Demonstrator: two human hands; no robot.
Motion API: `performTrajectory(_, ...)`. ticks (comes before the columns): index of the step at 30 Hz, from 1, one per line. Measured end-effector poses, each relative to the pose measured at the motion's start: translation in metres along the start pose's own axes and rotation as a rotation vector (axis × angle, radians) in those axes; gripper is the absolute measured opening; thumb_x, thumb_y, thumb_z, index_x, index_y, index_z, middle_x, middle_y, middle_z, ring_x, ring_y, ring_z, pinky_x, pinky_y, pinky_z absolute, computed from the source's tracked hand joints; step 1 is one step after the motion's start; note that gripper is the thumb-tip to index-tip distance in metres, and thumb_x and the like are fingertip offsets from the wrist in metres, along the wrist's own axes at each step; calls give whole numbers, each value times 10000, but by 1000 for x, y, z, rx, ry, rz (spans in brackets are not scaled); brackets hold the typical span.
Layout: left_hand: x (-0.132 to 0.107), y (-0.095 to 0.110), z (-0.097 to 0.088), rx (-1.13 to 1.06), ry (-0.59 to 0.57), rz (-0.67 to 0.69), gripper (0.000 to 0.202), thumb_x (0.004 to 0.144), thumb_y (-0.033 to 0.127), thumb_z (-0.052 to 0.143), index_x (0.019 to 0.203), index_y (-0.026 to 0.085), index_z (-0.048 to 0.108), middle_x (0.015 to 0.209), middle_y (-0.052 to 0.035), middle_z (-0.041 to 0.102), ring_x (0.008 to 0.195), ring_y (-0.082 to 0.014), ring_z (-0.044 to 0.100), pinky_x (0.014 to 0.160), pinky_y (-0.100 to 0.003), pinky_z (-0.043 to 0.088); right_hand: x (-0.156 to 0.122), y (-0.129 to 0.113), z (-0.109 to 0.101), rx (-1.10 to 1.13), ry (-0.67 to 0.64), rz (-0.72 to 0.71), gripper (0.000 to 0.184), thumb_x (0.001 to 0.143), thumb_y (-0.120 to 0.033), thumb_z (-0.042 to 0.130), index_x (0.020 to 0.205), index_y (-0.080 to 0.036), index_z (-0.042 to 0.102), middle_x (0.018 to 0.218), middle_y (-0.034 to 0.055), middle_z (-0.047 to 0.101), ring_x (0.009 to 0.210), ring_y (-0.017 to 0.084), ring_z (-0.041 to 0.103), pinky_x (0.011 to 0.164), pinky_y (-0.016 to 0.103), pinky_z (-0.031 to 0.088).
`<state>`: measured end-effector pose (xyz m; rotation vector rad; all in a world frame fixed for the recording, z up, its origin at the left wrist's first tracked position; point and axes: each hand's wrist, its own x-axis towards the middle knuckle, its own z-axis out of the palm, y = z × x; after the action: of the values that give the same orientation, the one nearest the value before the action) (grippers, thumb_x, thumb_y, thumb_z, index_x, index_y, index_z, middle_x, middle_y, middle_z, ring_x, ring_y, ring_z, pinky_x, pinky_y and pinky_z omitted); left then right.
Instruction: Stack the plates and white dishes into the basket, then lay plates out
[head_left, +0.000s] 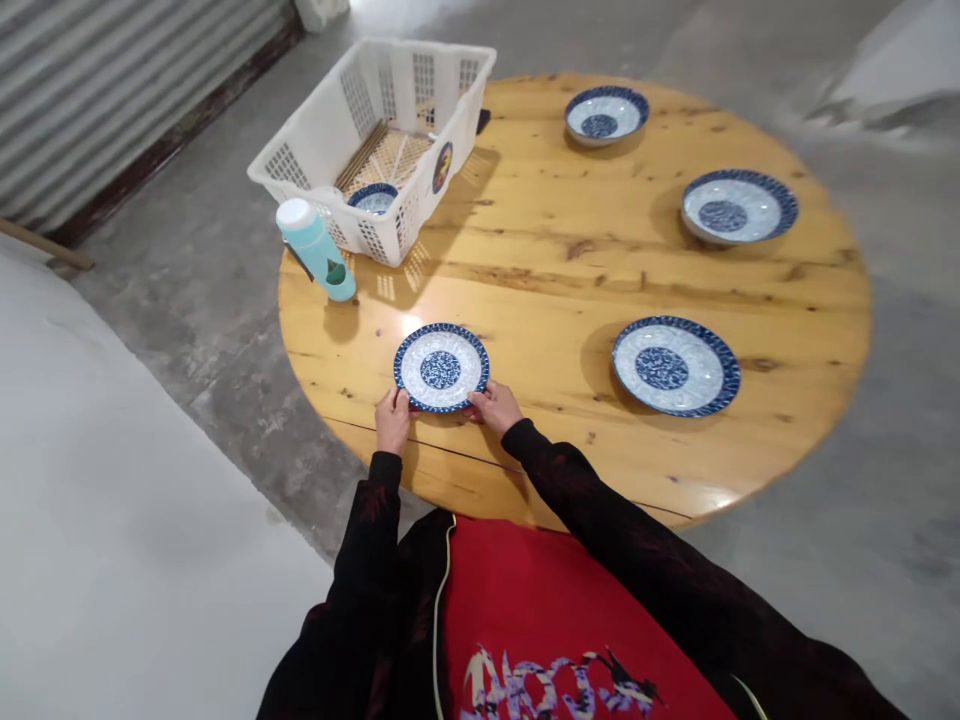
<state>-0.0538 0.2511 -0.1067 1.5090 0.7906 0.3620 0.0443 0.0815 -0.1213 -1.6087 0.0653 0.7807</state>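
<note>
A blue-and-white patterned plate point(441, 368) is at the near left part of the round wooden table, between my two hands. My left hand point(393, 420) grips its near left rim, thumb on top. On the near right rim, my right hand point(495, 407) pinches the same plate with the thumb above and fingers underneath. Whether the plate touches the tabletop I cannot tell. To the right sits a matching plate point(675, 367), apart from both hands.
The round wooden table point(517, 290) also bears two more patterned dishes, one at the right point(739, 207) and one at the back point(606, 114). A white plastic basket point(300, 150) at the back left holds a patterned dish point(373, 199) and chopsticks point(364, 155). Beside it stands a light-blue bottle point(319, 250).
</note>
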Motion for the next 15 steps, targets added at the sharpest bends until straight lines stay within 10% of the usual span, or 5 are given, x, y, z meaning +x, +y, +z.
performTrajectory(15, 12, -1, 2, -6, -34, 3, 319, 792, 477, 625, 823, 160, 608, 697, 13, 593, 646, -104, 599, 634, -209, 551, 2, -10, 0, 29, 22, -38, 76, 884, -197, 569, 812, -191, 544, 571, -22, 645, 537, 128, 626, 537, 212, 533)
